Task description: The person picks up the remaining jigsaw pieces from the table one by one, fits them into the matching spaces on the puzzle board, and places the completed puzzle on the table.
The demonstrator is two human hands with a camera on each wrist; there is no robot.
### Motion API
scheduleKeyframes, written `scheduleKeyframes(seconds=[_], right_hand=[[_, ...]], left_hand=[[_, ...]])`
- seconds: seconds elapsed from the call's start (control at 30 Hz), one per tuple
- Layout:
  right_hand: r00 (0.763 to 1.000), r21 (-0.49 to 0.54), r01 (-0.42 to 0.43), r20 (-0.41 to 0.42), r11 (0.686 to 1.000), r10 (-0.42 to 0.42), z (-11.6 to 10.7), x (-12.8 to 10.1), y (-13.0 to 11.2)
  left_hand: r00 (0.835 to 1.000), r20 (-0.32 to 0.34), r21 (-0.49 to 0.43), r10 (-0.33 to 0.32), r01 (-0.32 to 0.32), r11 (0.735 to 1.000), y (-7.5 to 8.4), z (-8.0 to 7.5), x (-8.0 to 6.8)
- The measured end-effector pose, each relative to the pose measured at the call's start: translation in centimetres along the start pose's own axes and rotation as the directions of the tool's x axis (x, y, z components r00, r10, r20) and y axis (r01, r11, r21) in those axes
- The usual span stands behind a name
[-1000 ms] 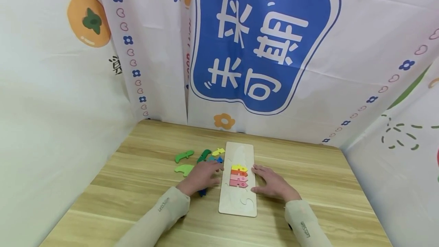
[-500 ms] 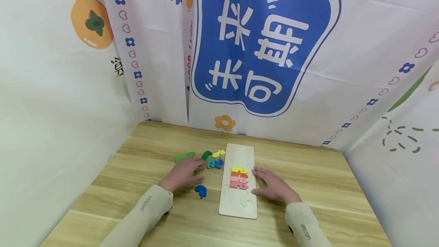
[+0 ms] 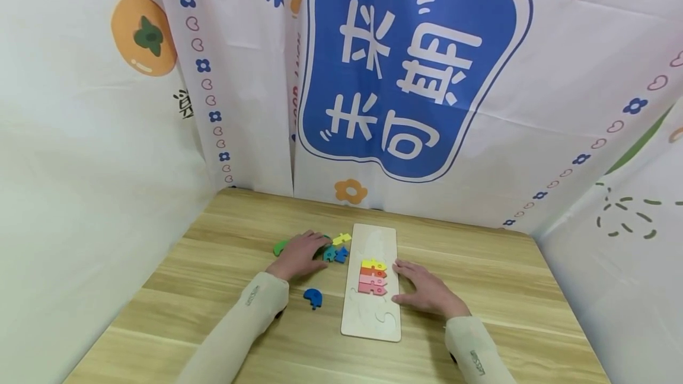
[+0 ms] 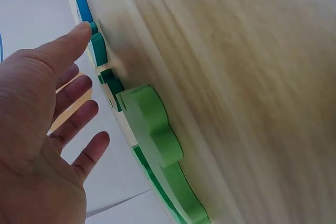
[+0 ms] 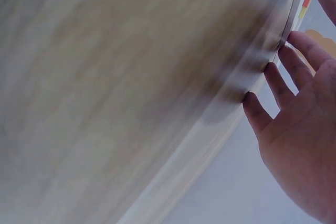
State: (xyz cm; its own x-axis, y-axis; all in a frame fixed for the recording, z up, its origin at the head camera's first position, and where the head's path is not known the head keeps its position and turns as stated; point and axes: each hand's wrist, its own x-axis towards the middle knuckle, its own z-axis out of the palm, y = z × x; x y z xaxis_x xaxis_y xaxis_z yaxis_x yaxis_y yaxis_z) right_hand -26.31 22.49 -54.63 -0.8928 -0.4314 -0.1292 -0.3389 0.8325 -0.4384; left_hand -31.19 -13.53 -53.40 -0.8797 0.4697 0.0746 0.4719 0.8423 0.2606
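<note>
A pale wooden puzzle board (image 3: 370, 319) lies on the table, with a row of yellow, orange and pink puzzle pieces (image 3: 372, 277) at its middle. My right hand (image 3: 427, 289) rests beside the board, fingertips at its right edge. Over the loose pieces on the left is my left hand (image 3: 301, 255), fingers relaxed and apart, nothing held. Near its fingertips lie a teal piece (image 3: 329, 253), a blue piece (image 3: 341, 255) and a yellow piece (image 3: 341, 239). In the left wrist view, a light green piece (image 4: 152, 127) and a dark green piece (image 4: 113, 88) lie close to that hand.
A dark blue curved piece (image 3: 313, 298) lies alone between the left forearm and the board. Another green piece (image 3: 280, 247) shows partly behind the left hand. The wood-grain table (image 3: 480, 253) is enclosed by printed white cloth (image 3: 251, 135) at the back and sides.
My left hand drew back leftward from the board's edge, uncovering the dark blue piece, then moved forward and right over the green pieces. The right hand stayed at the board.
</note>
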Motion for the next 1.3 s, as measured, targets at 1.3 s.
scheduleKeyframes(seconds=[1.3], right_hand=[[1.000, 0.021, -0.026, 0.005, 0.999, 0.025, -0.2, -0.3, -0.6]], left_hand=[[0.994, -0.059, -0.068, -0.090, 0.085, 0.994, -6.2, -1.2, -1.7]])
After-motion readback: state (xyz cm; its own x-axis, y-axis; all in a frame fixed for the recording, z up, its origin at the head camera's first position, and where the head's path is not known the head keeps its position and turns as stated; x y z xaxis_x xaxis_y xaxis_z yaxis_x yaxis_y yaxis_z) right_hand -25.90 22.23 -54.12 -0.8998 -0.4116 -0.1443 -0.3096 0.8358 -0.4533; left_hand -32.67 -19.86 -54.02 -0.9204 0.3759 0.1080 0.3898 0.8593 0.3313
